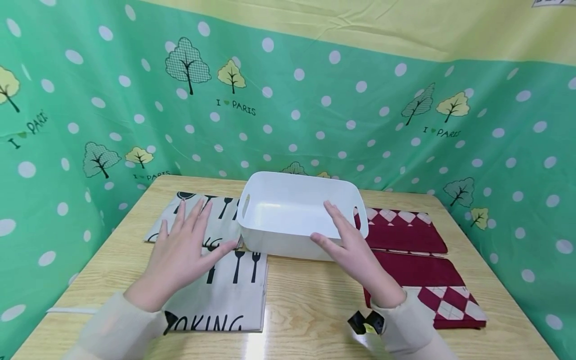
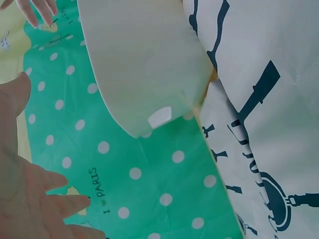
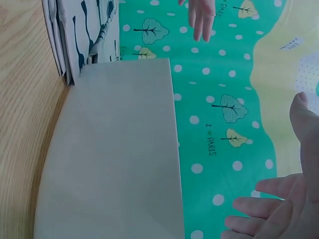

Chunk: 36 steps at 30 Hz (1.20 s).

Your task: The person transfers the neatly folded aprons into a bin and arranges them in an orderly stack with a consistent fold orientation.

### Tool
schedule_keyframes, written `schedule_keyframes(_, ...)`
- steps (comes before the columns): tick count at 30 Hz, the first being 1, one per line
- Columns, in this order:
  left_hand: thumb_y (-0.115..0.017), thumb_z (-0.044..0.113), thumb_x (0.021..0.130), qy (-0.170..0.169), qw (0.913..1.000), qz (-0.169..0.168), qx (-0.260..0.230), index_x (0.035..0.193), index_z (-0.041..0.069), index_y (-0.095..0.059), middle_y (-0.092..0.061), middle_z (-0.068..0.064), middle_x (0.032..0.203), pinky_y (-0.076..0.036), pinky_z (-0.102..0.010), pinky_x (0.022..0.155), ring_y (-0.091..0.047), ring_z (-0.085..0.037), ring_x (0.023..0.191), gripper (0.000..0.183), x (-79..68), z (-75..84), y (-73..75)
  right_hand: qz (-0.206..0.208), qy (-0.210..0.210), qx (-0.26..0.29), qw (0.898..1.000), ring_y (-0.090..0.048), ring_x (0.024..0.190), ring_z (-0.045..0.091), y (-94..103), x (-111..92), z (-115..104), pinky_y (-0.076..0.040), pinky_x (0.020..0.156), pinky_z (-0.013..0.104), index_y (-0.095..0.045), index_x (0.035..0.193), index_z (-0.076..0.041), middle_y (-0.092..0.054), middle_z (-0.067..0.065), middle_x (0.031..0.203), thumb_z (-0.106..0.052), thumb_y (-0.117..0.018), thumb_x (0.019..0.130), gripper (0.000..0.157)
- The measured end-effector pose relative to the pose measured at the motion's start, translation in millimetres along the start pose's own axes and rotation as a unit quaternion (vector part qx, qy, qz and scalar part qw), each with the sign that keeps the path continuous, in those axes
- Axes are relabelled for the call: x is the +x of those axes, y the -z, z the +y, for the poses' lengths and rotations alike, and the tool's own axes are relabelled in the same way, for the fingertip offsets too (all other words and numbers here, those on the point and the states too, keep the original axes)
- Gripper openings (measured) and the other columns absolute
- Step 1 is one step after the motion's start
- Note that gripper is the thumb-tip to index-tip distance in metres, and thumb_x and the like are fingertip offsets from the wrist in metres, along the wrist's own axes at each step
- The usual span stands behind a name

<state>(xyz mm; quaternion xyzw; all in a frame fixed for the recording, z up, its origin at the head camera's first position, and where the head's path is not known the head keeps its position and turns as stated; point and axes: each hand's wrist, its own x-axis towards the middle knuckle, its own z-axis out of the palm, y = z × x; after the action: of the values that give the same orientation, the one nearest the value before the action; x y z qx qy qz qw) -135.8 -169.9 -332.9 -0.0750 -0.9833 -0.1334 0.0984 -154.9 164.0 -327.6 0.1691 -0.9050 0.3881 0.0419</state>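
A white plastic basket [image 1: 279,242] with a cut-out handle at each end stands at the back middle of the table. My left hand [image 1: 180,255] hovers left of it, fingers straight and spread, above folded white cloths [image 1: 234,305] printed with black cutlery and lettering. Over the basket's front right part is my right hand [image 1: 355,250], fingers extended and holding nothing. Folded dark red cloths [image 1: 409,272] with a diamond pattern lie below and beyond it on the right. In both wrist views the basket's outer wall [image 3: 114,149] shows, apart from the fingers.
The wooden table [image 1: 306,305] is backed by a green dotted curtain [image 1: 288,110] with tree prints. A white strip [image 1: 72,310] lies near the table's left edge. A small black object [image 1: 366,322] is at the right cuff.
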Motion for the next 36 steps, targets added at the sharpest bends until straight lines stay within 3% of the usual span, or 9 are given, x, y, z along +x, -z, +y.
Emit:
schedule_keyframes(7, -0.045, 0.078, 0.087, 0.008, 0.9999, -0.006, -0.01, 0.16, 0.01, -0.01, -0.013, -0.016, 0.166, -0.01, -0.077, 0.111, -0.005, -0.049, 0.15, 0.106, -3.0, -3.6, 0.6, 0.023, 0.014, 0.025, 0.999, -0.028, 0.149, 0.034, -8.6, -1.2, -2.4, -0.026, 0.116, 0.063, -0.031, 0.156, -0.017, -0.034, 0.01, 0.16, -0.037, -0.062, 0.097, 0.069)
schedule_keyframes(15, -0.048, 0.076, 0.088, 0.013, 0.9994, -0.005, -0.032, 0.159, 0.009, -0.012, -0.019, -0.018, 0.164, -0.018, -0.077, 0.109, -0.015, -0.052, 0.147, 0.104, -5.8, -10.7, -0.1, 0.035, 0.026, 0.09, 0.995, -0.04, 0.142, 0.038, -18.3, -3.5, -3.6, -0.034, 0.115, 0.057, -0.041, 0.151, -0.013, -0.042, 0.011, 0.156, -0.029, -0.061, 0.099, 0.058)
schedule_keyframes(22, -0.05, 0.074, 0.088, 0.017, 0.9993, 0.009, -0.031, 0.159, 0.009, -0.016, -0.025, -0.021, 0.161, -0.027, -0.08, 0.101, -0.024, -0.053, 0.142, 0.102, -8.2, -16.2, -0.7, 0.045, 0.026, 0.142, 0.988, -0.046, 0.139, 0.032, -27.5, -4.8, -3.0, -0.038, 0.113, 0.045, -0.047, 0.146, -0.008, -0.048, 0.012, 0.151, -0.025, -0.062, 0.099, 0.052)
schedule_keyframes(31, -0.055, 0.07, 0.088, 0.02, 0.9976, 0.032, -0.058, 0.156, 0.006, -0.026, -0.034, -0.024, 0.156, -0.032, -0.076, 0.099, -0.031, -0.053, 0.137, 0.097, -13.0, -21.5, -2.7, 0.06, 0.024, 0.214, 0.975, -0.054, 0.132, 0.03, -39.8, -6.4, -3.2, -0.044, 0.108, 0.041, -0.055, 0.137, -0.002, -0.058, 0.016, 0.14, -0.017, -0.061, 0.099, 0.041)
schedule_keyframes(36, -0.055, 0.068, 0.089, 0.027, 0.9972, 0.036, -0.06, 0.154, 0.003, -0.03, -0.037, -0.026, 0.153, -0.033, -0.075, 0.1, -0.032, -0.054, 0.134, 0.095, -16.5, -24.6, -3.2, 0.059, 0.02, 0.234, 0.97, -0.058, 0.128, 0.029, -44.7, -7.6, -4.1, -0.047, 0.104, 0.025, -0.057, 0.134, -0.002, -0.062, 0.015, 0.136, -0.015, -0.061, 0.099, 0.038)
